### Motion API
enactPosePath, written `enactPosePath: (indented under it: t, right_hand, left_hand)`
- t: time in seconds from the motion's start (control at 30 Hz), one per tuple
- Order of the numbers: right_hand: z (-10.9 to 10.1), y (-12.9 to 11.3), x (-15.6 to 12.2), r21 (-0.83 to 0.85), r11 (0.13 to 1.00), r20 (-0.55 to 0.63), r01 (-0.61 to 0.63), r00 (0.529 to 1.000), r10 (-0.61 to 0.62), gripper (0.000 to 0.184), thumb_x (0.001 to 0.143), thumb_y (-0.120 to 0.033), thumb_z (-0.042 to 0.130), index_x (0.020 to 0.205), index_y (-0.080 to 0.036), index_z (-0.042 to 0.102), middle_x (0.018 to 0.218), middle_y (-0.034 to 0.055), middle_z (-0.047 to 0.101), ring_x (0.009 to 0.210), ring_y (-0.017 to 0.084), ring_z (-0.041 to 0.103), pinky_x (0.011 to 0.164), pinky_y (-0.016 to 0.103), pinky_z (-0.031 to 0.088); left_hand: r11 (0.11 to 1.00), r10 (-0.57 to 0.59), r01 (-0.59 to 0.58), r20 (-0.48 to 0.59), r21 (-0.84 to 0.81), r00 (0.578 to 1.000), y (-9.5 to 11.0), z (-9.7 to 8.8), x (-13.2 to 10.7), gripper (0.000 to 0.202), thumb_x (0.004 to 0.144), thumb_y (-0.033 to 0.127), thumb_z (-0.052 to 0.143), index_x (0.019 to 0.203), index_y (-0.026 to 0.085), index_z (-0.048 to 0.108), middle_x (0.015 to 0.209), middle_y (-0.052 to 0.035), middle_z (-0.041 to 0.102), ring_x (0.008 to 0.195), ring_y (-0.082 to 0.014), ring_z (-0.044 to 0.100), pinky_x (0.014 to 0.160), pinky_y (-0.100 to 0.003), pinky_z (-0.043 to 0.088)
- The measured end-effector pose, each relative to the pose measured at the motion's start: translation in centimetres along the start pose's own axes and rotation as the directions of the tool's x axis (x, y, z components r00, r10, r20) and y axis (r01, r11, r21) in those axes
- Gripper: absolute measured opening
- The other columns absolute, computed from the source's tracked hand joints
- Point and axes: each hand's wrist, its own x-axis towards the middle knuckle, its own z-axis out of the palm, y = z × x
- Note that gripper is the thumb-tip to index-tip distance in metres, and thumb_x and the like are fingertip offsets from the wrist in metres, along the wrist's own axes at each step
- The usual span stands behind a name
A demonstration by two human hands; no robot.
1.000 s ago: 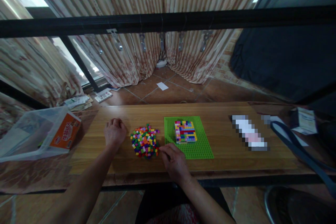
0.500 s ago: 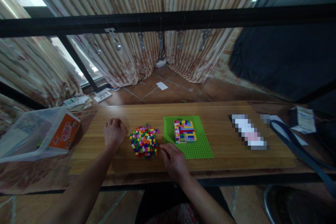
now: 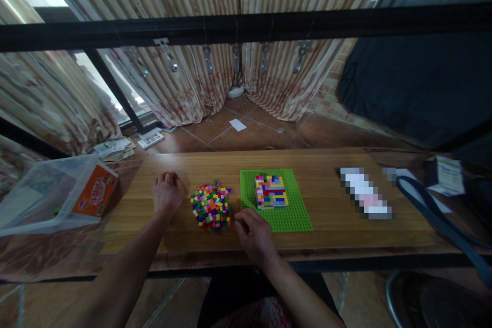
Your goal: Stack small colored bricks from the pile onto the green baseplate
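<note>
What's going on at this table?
A person sits at a wooden table working with small building bricks. The left hand rests curled in a fist on the table, just left of a pile of small coloured bricks. The right hand has its fingertips at the pile's near right edge, beside a green baseplate; its grip on any brick can't be made out. A flat multicoloured brick panel sits on the baseplate.
</note>
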Motion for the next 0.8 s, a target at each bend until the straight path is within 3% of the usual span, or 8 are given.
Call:
enactPosePath:
  t: [0.3, 0.5, 0.67, 0.8]
  right_hand:
    - [-0.6, -0.9, 0.0, 0.109, 0.994, -0.026, 0.003, 1.000, 0.000, 0.017, 0.093, -0.017, 0.056, 0.094, -0.023, 0.071, 0.093, 0.0047, 0.070, 0.088, 0.017, 0.068, 0.078, 0.027, 0.055]
    - [-5.0, -2.1, 1.1, 0.109, 0.994, -0.147, 0.013, 0.989, 0.003, 0.018, 0.095, -0.024, 0.057, 0.099, -0.026, 0.074, 0.099, 0.0046, 0.072, 0.094, 0.017, 0.069, 0.082, 0.028, 0.055]
    - [-9.4, 0.5, 3.7, 0.097, 0.986, -0.331, -0.138, 0.930, 0.163, 0.019, 0.090, -0.035, 0.062, 0.097, -0.024, 0.075, 0.098, 0.0054, 0.073, 0.090, 0.019, 0.068, 0.080, 0.032, 0.054]
    - [-10.7, 3.2, 5.5, 0.116, 0.960, -0.373, -0.253, 0.885, 0.278, 0.026, 0.085, -0.042, 0.062, 0.090, -0.020, 0.075, 0.091, 0.0067, 0.073, 0.080, 0.020, 0.066, 0.073, 0.034, 0.053]
  left_hand:
    - [1.000, -0.002, 0.002, 0.009, 0.008, 1.000, 0.2, -0.2, 0.1, 0.035, 0.088, 0.026, 0.039, 0.104, 0.013, 0.068, 0.108, -0.0170, 0.068, 0.105, -0.0311, 0.059, 0.097, -0.045, 0.044]
    - [1.000, 0.011, -0.012, 0.005, 0.011, 1.000, 0.2, -0.3, 0.0, 0.036, 0.087, 0.026, 0.038, 0.103, 0.013, 0.068, 0.108, -0.0176, 0.068, 0.105, -0.0312, 0.059, 0.098, -0.045, 0.043]
    - [1.000, -0.008, 0.008, 0.013, 0.006, 1.000, 0.2, -0.3, 0.1, 0.038, 0.087, 0.027, 0.038, 0.106, 0.013, 0.067, 0.111, -0.0173, 0.068, 0.106, -0.0315, 0.059, 0.098, -0.045, 0.043]
    - [1.000, -0.007, 0.007, 0.009, -0.006, 1.000, 0.2, -0.3, 0.1, 0.037, 0.087, 0.028, 0.038, 0.105, 0.014, 0.067, 0.111, -0.0170, 0.068, 0.107, -0.0313, 0.059, 0.099, -0.045, 0.043]
